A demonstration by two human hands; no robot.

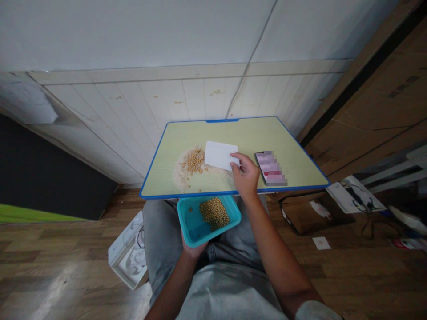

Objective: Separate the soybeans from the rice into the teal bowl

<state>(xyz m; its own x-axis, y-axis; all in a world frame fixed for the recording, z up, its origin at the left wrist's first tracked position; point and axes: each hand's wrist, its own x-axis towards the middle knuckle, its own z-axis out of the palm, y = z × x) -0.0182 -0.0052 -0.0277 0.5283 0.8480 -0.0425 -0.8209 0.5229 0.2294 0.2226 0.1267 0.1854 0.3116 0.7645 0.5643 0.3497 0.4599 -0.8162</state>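
Note:
My right hand (246, 175) pinches the right end of a flat white plate (218, 153), like a thin plastic board, over the small table (250, 133). Left of the plate lies a pile of yellow soybeans (195, 160), mixed with pale rice-like grains (182, 178). Some of the grains reach beneath the plate toward my hand. On my lap, at the table's front edge, my left hand (194, 250) holds a teal plastic tub (187, 222) from below, its fingers mostly hidden. More soybeans (215, 212) are heaped in the tub's right part.
A phone (271, 169) lies on the table, right of my right hand. Behind the table runs a white wall with a cable (245, 73). Cardboard boxes (370, 111) stand at the right. An open white box (128, 253) rests on the floor at the left.

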